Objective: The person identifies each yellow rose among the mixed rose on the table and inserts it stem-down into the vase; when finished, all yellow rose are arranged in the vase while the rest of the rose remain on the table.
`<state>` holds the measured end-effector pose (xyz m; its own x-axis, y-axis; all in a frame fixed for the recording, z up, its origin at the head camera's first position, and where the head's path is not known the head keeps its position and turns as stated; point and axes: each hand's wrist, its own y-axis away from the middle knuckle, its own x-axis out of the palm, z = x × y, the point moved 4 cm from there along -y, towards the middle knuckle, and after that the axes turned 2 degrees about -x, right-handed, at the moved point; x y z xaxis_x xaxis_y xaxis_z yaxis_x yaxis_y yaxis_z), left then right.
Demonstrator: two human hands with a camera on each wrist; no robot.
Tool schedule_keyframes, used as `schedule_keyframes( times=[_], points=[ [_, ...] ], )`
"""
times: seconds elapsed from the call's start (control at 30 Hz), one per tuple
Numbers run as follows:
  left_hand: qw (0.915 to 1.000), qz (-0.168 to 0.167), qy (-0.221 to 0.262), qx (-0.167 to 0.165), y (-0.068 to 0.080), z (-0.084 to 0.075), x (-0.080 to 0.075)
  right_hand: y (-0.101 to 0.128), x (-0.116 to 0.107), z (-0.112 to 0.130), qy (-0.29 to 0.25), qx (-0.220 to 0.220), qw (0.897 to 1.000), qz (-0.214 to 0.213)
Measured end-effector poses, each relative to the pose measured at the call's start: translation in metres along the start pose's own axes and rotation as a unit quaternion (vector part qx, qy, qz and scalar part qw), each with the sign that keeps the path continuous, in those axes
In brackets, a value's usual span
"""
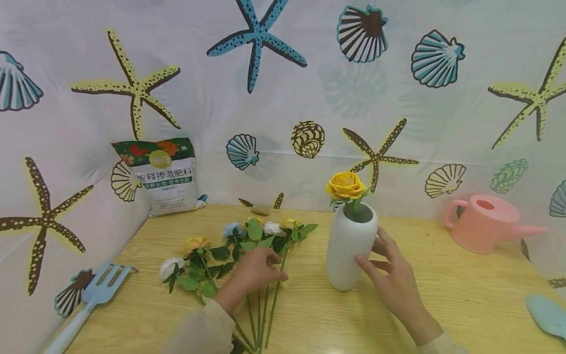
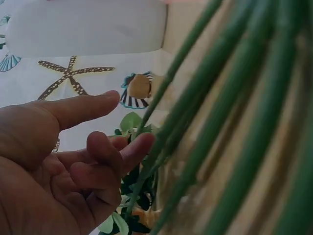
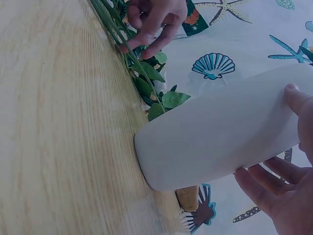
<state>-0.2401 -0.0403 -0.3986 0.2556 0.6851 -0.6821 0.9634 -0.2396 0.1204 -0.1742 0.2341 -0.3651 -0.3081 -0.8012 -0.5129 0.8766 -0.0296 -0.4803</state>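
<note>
A white vase [image 1: 351,250] stands on the table with one yellow rose [image 1: 346,185] in its mouth. My right hand [image 1: 391,278] holds the vase from the right, thumb on the near side and fingers round the far side. Left of the vase lie several artificial flowers, among them a white rose [image 1: 171,268], a blue flower [image 1: 233,229] and a yellow one [image 1: 196,243]. Over their green stems [image 1: 275,300] is my left hand [image 1: 254,275], thumb apart from the fingers. In the left wrist view, a fingertip [image 2: 145,142] is right at the outermost stem.
A light blue hand fork [image 1: 100,290] leans at the left edge. The fertilizer bag [image 1: 165,177] stands at the back left, a small stone [image 1: 260,210] at the back. On the right are a pink watering can [image 1: 484,226] and a pale blue tool [image 1: 548,314].
</note>
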Motion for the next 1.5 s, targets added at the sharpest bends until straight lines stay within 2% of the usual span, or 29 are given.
schedule_keyframes(
  times=[0.13, 0.27, 0.47, 0.57, 0.7, 0.83, 0.97, 1.03, 1.1, 1.2, 1.27, 1.4, 1.5],
  points=[
    [0.9997, 0.009, -0.019, -0.011, 0.001, 0.002, 0.008, 0.0, 0.0, -0.001, -0.002, -0.005, 1.0, -0.002],
    [0.9997, 0.015, -0.007, -0.016, 0.001, 0.001, 0.011, 0.001, 0.0, 0.0, -0.004, -0.01, 1.0, -0.004],
    [0.9943, 0.036, 0.1, -0.012, 0.006, -0.007, 0.007, 0.0, -0.001, -0.001, -0.003, -0.006, 1.0, -0.001],
    [0.9893, 0.03, 0.142, 0.005, 0.009, -0.018, -0.001, 0.0, -0.001, 0.0, -0.003, -0.007, 1.0, -0.002],
    [0.9811, 0.006, 0.19, 0.036, 0.015, -0.036, -0.016, 0.0, -0.003, 0.001, -0.004, -0.007, 1.0, -0.003],
    [0.9699, -0.028, 0.227, 0.083, 0.02, -0.061, -0.035, 0.0, -0.004, 0.001, -0.006, -0.007, 1.0, -0.004],
    [0.955, -0.067, 0.24, 0.16, 0.029, -0.092, -0.056, 0.0, -0.004, 0.001, -0.01, -0.006, 1.0, -0.005],
    [0.942, -0.088, 0.251, 0.205, 0.034, -0.109, -0.064, 0.0, -0.004, 0.001, -0.011, -0.006, 1.0, -0.006],
    [0.9246, -0.107, 0.266, 0.251, 0.038, -0.125, -0.069, 0.0, -0.004, 0.002, -0.013, -0.007, 1.0, -0.006],
    [0.8994, -0.125, 0.282, 0.31, 0.041, -0.146, -0.07, 0.0, -0.004, 0.002, -0.014, -0.011, 1.0, -0.008],
    [0.8867, -0.129, 0.285, 0.34, 0.041, -0.159, -0.067, 0.0, -0.004, 0.001, -0.015, -0.011, 1.0, -0.008],
    [0.8791, -0.129, 0.277, 0.366, 0.032, -0.179, -0.058, 0.0, -0.003, 0.001, -0.017, -0.014, 1.0, -0.009],
    [0.8812, -0.132, 0.265, 0.368, 0.023, -0.188, -0.053, 0.0, -0.002, 0.002, -0.018, -0.016, 1.0, -0.01]
  ],
)
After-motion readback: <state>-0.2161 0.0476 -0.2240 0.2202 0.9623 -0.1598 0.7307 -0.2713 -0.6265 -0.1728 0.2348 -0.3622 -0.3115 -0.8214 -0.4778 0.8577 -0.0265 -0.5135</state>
